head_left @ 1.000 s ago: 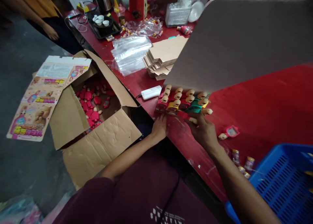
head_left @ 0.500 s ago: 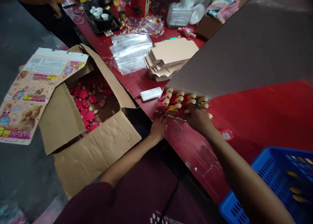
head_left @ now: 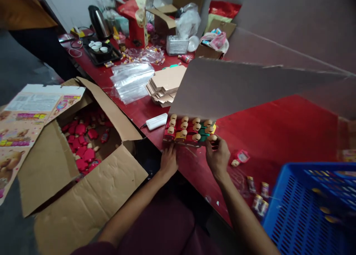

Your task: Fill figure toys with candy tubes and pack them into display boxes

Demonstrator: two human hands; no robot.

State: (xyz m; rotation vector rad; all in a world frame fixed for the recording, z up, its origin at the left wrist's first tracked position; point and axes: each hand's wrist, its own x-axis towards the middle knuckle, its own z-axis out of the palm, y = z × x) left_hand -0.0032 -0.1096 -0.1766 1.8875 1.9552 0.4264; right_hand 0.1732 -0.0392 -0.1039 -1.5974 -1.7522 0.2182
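Bear-headed plastic toys [head_left: 196,127], red, yellow and green with tan heads, are standing in close rows inside an open box with a tall grey cardboard flap [head_left: 211,88]. The right hand's [head_left: 218,155] fingers are curling around the end toy [head_left: 212,138] at the near right corner, pinching it. The left hand [head_left: 169,161] is touching the near left edge, its fingers lying close together; whether they are gripping is unclear. The flap is rising behind the rows. A white rectangular device [head_left: 156,122] is lying just left of the box. Bare red table [head_left: 278,132] is stretching rightward, with a pink toy [head_left: 241,156] lying near the right hand and a blue plastic basket [head_left: 294,195] sitting beyond it.
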